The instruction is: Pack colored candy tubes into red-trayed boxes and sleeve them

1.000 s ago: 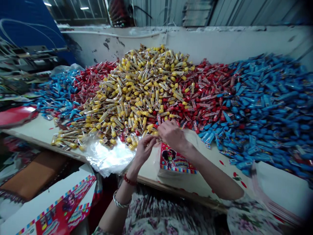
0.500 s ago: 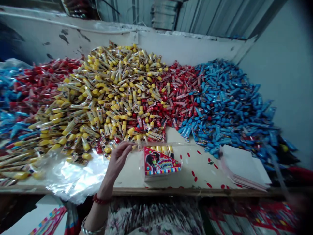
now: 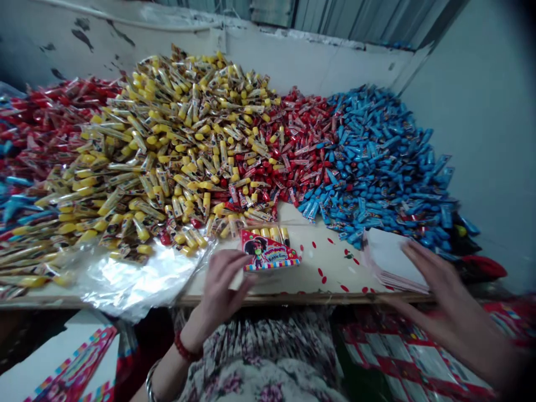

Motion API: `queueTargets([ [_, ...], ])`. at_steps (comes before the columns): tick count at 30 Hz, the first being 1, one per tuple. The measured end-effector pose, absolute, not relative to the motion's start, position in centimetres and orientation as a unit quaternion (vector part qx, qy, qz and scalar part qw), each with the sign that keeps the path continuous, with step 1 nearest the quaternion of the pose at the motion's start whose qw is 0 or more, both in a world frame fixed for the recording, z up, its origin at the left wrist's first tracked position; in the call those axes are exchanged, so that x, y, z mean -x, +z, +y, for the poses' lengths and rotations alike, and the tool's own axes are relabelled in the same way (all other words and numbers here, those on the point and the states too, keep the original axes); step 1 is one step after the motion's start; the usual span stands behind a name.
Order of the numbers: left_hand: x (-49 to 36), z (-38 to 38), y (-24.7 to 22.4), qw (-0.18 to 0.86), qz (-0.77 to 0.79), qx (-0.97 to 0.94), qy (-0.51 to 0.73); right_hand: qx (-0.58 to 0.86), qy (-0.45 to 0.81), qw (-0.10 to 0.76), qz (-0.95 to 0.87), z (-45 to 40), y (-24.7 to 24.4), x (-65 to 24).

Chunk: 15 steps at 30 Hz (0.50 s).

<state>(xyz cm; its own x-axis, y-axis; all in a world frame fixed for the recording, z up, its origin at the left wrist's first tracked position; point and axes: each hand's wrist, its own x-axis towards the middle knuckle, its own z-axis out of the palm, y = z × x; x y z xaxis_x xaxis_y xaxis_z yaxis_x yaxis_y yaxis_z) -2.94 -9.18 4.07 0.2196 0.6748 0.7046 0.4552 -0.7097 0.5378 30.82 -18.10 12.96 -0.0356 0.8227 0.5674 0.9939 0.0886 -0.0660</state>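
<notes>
White wall (image 3: 481, 139) at the back, table (image 3: 330, 268) in front, and it was packed! Huge yellow pile (image 3: 180, 151) of wrapped sticks in the middle, red pile (image 3: 297, 145) touching it on the right, blue pile (image 3: 377, 156) right next to that, more red and blue off to the left. Below the table edge, red printed sheets (image 3: 410, 357) on the right, white box w/ printed strip (image 3: 71, 357) on the left. Clear plastic sheet (image 3: 138, 273) lay crumpled on the table under the yellow pile's near edge. Now the hands! L hand (image 3: 220, 290) was half open, fingers spread, right by the lower edge of the packet (image 3: 268, 251), no clear grip, can't tell if it touched. That packet sat on the bare table, just below the piles, printed card w/ a cartoon figure, yellow sticks poking out the top. R hand (image 3: 439, 296) was open, well off to the right, fingers against the edge of a white stack (image 3: 393, 259), nothing gripped. Red bead bracelet (image 3: 186, 346) and metal bangle (image 3: 151, 382) on the L wrist.
</notes>
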Motion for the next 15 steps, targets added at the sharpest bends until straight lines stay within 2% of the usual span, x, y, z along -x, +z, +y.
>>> queueTargets([
  [3, 0.3, -9.7, 3.6, 0.11, 0.39, -0.859, 0.314, 0.513, -0.154, 0.164, -0.829, -11.8, 12.5, -26.9],
  [8, -1.8, -7.3, 3.3, 0.148, 0.461, -0.85, 0.208, 0.41, -0.131, 0.079, -0.899, -1.9, 10.8, -20.8],
  [15, -1.7, -6.7, 3.4, 0.227, 0.462, -0.822, 0.243, 0.395, -0.048, 0.172, -0.901, -3.0, 9.0, -21.2],
])
